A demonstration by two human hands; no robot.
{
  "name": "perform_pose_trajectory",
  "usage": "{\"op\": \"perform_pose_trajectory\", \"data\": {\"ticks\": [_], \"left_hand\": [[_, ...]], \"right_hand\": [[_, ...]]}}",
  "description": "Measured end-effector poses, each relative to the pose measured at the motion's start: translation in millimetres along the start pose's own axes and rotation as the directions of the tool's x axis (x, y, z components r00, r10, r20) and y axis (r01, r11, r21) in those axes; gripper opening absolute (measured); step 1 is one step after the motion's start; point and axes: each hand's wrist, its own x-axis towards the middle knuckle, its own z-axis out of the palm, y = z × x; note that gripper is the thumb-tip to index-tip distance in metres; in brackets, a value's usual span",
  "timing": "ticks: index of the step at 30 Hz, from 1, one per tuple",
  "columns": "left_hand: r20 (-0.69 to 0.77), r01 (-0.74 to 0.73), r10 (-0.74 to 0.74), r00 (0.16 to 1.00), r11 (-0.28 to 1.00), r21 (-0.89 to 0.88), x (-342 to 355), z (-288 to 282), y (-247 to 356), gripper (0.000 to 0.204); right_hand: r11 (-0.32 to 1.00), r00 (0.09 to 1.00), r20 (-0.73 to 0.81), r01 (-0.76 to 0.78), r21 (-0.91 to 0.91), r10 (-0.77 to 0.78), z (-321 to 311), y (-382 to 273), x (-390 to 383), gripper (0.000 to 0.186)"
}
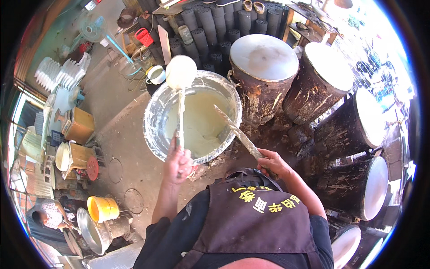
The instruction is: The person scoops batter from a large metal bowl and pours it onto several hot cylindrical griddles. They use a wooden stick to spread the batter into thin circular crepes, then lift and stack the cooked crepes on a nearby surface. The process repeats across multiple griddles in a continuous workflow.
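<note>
White batter (201, 119) looks mixed, plenty remaining in basin (149, 130) | left fingers (183, 160) closed round ladle (181, 74), over basin's far edge | right fingers (267, 160) wrapped round stick (244, 140)

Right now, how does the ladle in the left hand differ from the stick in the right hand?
Shape: the ladle ends in a broad, round head; the stick narrows to a slim tip.
Pose: the ladle points almost straight up the picture, while the stick slants toward upper left.
Colour: the ladle's head is whitish; the stick looks browner.
Shared: both are long-handled, smeared with pale stuff and gripped in a hand.
</note>
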Motion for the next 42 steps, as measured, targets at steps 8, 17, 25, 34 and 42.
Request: {"op": "perform_pose_trajectory", "data": {"ticks": [8,17,25,34,42], "left_hand": [[-0.039,0.307,-0.318,0.947,0.934,-0.181,29,-58,-5,0.044],[-0.129,0.322,-0.321,0.938,0.947,-0.020,54,-44,25,0.048],[-0.034,0.377,-0.377,0.926,0.911,0.165,130,32,13,0.046],[-0.025,0.291,-0.326,0.945,0.804,0.519,299,164,-88,0.031],[0.524,-0.580,0.420,0.741,0.008,0.815,436,124,-204,0.031]], "right_hand": [[0.974,0.968,-0.110,0.224,-0.019,-0.225,34,-39,60,0.052],[0.381,0.735,-0.104,0.220,-0.898,-0.670,9,-5,78,0.050],[0.400,0.638,-0.239,0.117,-0.909,-0.732,-66,-38,55,0.052],[0.468,0.531,-0.341,0.121,-0.875,-0.776,-200,-122,23,0.056],[0.464,0.599,-0.437,-0.120,-0.878,-0.671,-287,-108,76,0.061]]}}
